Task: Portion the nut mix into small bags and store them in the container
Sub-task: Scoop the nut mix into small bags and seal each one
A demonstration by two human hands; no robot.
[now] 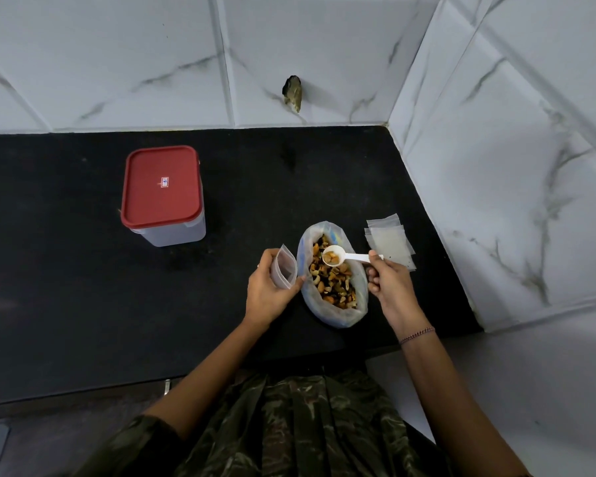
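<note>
While the left hand grips a small bag, the right hand pinches a loaded spoon over the nut mix. Keep the spoon level and the bag's mouth wide. The lidded container sits far left.

Black counter lay open across the left and lower left of the frame. The lidded container stood at centre left. The nut bag and stacked small bags crowded the centre right, near the tiled wall.

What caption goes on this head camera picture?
Right hand holds a spoon of nuts; left hand holds a small bag.
</note>
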